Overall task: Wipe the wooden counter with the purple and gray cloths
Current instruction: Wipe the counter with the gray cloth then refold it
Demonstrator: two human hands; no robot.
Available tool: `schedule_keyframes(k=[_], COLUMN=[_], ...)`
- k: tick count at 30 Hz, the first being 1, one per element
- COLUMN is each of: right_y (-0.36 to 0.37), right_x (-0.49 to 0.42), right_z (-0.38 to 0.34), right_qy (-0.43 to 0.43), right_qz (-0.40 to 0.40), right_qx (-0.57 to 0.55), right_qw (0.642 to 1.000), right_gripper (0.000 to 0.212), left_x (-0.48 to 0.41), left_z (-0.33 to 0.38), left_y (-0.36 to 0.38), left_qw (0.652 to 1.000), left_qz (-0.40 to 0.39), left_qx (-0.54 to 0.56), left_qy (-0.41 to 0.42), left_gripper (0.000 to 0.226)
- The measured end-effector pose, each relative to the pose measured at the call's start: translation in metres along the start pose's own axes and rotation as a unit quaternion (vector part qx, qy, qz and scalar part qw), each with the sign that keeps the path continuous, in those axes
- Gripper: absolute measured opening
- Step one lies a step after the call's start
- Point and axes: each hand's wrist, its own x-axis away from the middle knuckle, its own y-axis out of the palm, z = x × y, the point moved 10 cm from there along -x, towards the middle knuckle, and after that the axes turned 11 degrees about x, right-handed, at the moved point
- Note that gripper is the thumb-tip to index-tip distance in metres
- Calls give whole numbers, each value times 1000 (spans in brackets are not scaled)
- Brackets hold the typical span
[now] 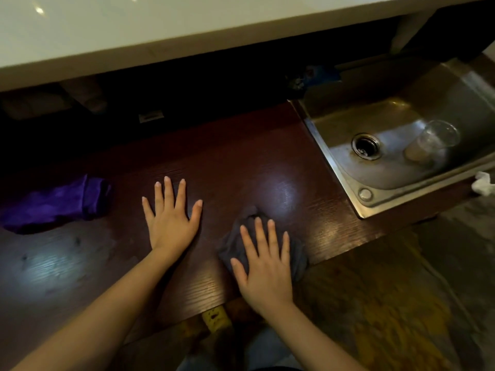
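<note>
The dark wooden counter (241, 167) stretches across the middle of the view. My right hand (265, 266) lies flat, fingers spread, pressing on the crumpled gray cloth (241, 236) near the counter's front edge. My left hand (171, 218) rests flat on the bare wood to the left of it, fingers apart, holding nothing. The purple cloth (56, 204) lies bunched at the far left of the counter, apart from both hands.
A steel sink (375, 199) is set into the counter's right end, with a clear plastic cup (431, 143) lying beside the drain (366, 145). A white upper ledge (160, 28) overhangs the back. A white crumpled tissue (482, 183) lies at the far right.
</note>
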Motion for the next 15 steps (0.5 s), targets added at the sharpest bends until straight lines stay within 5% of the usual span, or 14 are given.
schedule_keyframes(k=[5, 9, 15], right_y=[2, 4, -30], right_x=[0, 1, -11], right_z=[-58, -99, -65], right_qy=[-80, -144, -138], right_qz=[-26, -62, -47], right_qx=[-14, -33, -164], right_qw=[996, 987, 976], right_gripper=[65, 69, 68], left_x=[-7, 10, 53], left_z=[-4, 10, 25], left_y=[-2, -9, -41], left_qw=[995, 974, 955], left_qz=[-52, -116, -117], left_qx=[88, 192, 240], left_qy=[-20, 40, 127], left_gripper=[56, 51, 52])
